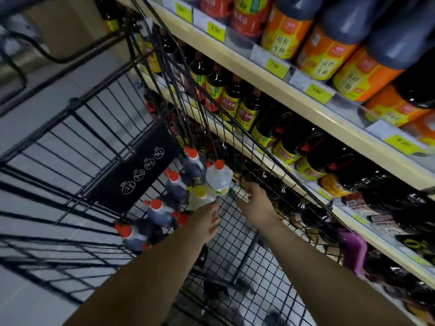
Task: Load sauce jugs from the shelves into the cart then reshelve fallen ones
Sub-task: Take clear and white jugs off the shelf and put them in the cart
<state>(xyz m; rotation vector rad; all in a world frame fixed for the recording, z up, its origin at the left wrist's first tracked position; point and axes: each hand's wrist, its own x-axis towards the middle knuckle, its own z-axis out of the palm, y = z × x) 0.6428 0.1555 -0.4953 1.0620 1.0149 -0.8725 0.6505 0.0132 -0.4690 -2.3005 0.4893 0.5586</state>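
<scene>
Two pale jugs [220,178], five dark jugs [176,187] (blurred)

Black wire cart [77,128] holds dark jugs [162,212] with red caps [156,204]; shelf jugs [334,55] wear orange-yellow labels.

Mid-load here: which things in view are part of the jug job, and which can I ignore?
Job: cart; red-capped dark jugs in it; clear red-capped jug; yellow-capped jug by the left hand; shelved sauce jugs.
Ignore: yellow price tags; purple item by the low shelf.
</scene>
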